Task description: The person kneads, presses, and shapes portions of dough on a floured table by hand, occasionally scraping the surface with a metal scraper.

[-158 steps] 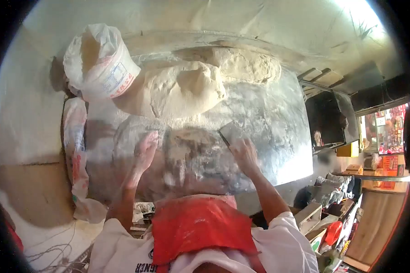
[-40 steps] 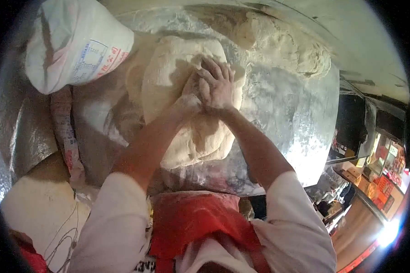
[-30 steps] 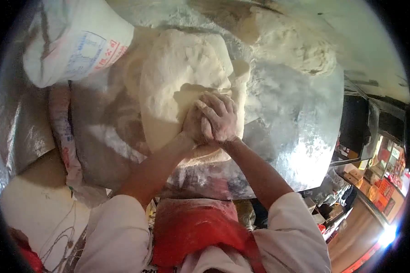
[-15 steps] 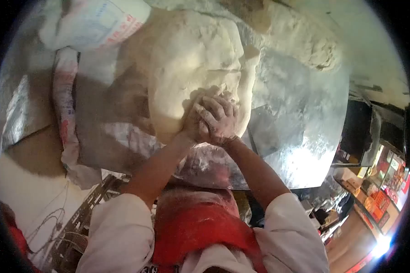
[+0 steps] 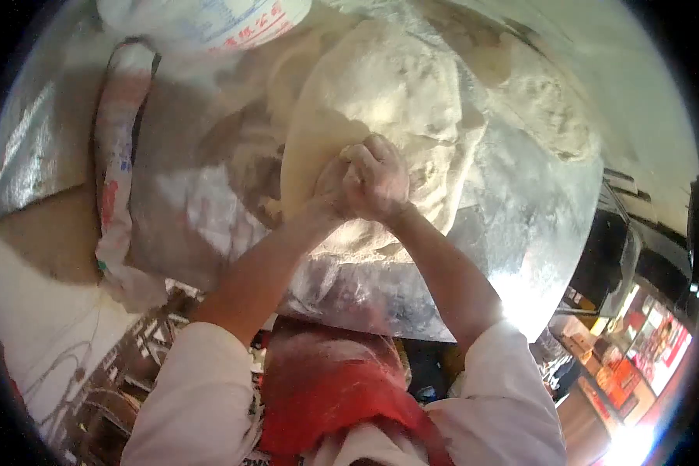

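A large pale slab of dough lies on a flour-dusted metal worktop. Both hands are together over its near part, arms stretched forward. My right hand is uppermost, its fingers curled and closed over my left hand. Only the side of my left hand shows on the left. Its fingers are hidden, as is the spot where the hands meet the dough. Flour whitens the knuckles.
A printed white sack stands at the back left. A rolled, printed sack lies along the worktop's left side. A heap of flour or dough sits at the back right. The red apron is close to the near edge.
The right hand's fingers were spread over the left and are now curled. The view has shifted, so the dough and sacks appear farther right.
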Demonstrator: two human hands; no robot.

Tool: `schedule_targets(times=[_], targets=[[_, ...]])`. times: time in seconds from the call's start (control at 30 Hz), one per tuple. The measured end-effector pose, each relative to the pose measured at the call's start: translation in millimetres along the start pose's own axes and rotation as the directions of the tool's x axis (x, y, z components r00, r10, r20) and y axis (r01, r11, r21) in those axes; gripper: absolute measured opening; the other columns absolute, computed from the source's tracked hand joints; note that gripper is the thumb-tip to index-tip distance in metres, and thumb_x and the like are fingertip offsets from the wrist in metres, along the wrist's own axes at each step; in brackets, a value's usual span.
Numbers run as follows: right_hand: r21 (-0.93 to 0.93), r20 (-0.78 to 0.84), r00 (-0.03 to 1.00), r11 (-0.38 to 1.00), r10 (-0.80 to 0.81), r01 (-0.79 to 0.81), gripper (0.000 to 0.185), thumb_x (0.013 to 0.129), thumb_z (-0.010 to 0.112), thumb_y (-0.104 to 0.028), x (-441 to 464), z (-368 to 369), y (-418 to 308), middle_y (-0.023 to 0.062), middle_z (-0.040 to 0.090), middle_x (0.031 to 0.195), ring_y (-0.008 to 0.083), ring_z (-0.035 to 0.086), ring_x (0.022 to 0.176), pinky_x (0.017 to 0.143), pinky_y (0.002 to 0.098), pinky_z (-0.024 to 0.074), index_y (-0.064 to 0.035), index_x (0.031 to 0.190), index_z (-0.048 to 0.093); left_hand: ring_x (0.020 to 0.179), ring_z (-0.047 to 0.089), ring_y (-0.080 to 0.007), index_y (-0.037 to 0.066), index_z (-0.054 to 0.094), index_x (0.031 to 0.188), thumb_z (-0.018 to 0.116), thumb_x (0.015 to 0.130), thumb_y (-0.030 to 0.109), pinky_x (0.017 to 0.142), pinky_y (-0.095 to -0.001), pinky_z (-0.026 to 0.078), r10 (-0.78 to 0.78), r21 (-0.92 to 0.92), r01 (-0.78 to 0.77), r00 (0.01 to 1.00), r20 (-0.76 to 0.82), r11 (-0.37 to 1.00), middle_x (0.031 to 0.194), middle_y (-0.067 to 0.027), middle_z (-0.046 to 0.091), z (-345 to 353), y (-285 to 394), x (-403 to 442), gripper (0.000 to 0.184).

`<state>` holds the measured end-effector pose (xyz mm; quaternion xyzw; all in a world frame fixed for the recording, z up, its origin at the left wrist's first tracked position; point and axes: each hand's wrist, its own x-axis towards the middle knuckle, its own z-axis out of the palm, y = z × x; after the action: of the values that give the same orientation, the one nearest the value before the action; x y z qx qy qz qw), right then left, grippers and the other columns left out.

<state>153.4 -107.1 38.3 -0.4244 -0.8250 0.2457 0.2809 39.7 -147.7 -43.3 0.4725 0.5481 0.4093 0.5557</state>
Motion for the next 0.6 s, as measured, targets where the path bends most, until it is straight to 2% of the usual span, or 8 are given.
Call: schedule_targets(times=[0.1,0.23,0.3,0.33,0.4,0.47,0.5,0.6], targets=[[-0.013,-0.002,0.999,0.999,0.048,-0.048,0.031,0.075,0.066,-0.027,7.1,-5.4,-10.9,0.0157,0.06,0.102,0.0383,0.061,0.096,0.08,0.0511,0.0515,-0.0101,0.101,0.064,0.109,0.056,-0.016,0.011,0.057,0.123,0.047,0.1,0.024,0.094,-0.0275,0.047,0.067,0.714,-0.166,0.984,0.165,0.68,0.114,-0.0049,0.059,1.0,15.2,7.6,0.028],[-0.408,0.595,0.801,0.883,0.065,0.232,0.027,0.081,0.073,-0.034,90.0,-39.9,0.6,0.0097,0.066,0.091,0.0195,0.067,0.095,0.081,0.0402,0.0578,-0.0085,0.083,0.065,0.109,0.058,-0.0167,0.011,0.057,0.124,0.049,0.098,0.021,0.093,-0.027,0.047,-0.007,0.65,-0.236,0.937,0.349,0.722,0.113,-0.0056,0.061,-36.1,102.5,48.9,0.029],[-0.29,0.119,0.844,0.795,-0.523,0.533,0.039,0.08,0.071,-0.046,129.0,-35.3,48.0,0.0089,0.064,0.078,0.0266,0.064,0.072,0.06,0.0428,0.0516,-0.0095,0.071,0.06,0.109,0.058,-0.017,0.011,0.057,0.124,0.051,0.097,0.02,0.093,-0.0267,0.047,-0.012,0.654,-0.279,0.915,0.404,0.703,0.113,-0.006,0.062,-51.6,126.8,91.0,0.029],[-0.299,0.147,0.843,0.79,-0.517,0.536,0.032,0.082,0.067,-0.038,150.2,-38.9,61.0,0.0104,0.064,0.078,0.0279,0.061,0.068,0.06,0.0454,0.0479,-0.0082,0.073,0.061,0.109,0.058,-0.0172,0.011,0.057,0.124,0.052,0.097,0.02,0.092,-0.0266,0.048,-0.009,0.665,-0.295,0.911,0.413,0.686,0.113,-0.0062,0.062,-56.7,131.0,115.4,0.029],[0.047,0.148,0.989,0.999,-0.02,0.013,0.026,0.084,0.062,-0.032,170.4,-44.0,69.3,0.0144,0.065,0.084,0.0313,0.063,0.077,0.07,0.0471,0.0501,-0.0068,0.08,0.064,0.108,0.059,-0.0175,0.011,0.057,0.125,0.053,0.096,0.018,0.092,-0.0263,0.048,0.021,0.666,-0.289,0.925,0.379,0.688,0.113,-0.0066,0.063,-60.2,114.0,154.1,0.03],[-0.096,0.258,0.868,0.905,0.425,-0.415,0.024,0.085,0.059,-0.027,163.1,-39.9,64.4,0.0155,0.065,0.089,0.0338,0.064,0.082,0.073,0.0463,0.0514,-0.0045,0.085,0.065,0.108,0.06,-0.0179,0.011,0.057,0.125,0.055,0.095,0.017,0.091,-0.026,0.048,0.066,0.619,-0.243,0.953,0.294,0.747,0.112,-0.007,0.064,-51.0,93.2,168.6,0.031],[-0.039,0.015,0.98,0.979,0.199,-0.199,0.018,0.084,0.064,-0.026,150.6,-26.1,87.0,0.0158,0.067,0.094,0.0389,0.065,0.085,0.079,0.0496,0.0533,-0.0091,0.089,0.066,0.108,0.06,-0.0181,0.01,0.058,0.126,0.055,0.095,0.017,0.091,-0.0259,0.048,0.158,0.551,-0.236,0.97,0.185,0.801,0.112,-0.0072,0.064,-35.4,84.3,164.5,0.031],[-0.045,0.064,0.997,0.998,-0.05,0.053,0.025,0.082,0.062,-0.023,157.2,-28.3,123.9,0.0189,0.067,0.116,0.0383,0.065,0.1,0.086,0.0478,0.0537,-0.0068,0.101,0.068,0.107,0.061,-0.0186,0.01,0.057,0.126,0.058,0.093,0.017,0.091,-0.027,0.049,0.117,0.571,-0.18,0.982,0.146,0.801,0.11,-0.0069,0.065,-17.3,57.0,168.2,0.033]])
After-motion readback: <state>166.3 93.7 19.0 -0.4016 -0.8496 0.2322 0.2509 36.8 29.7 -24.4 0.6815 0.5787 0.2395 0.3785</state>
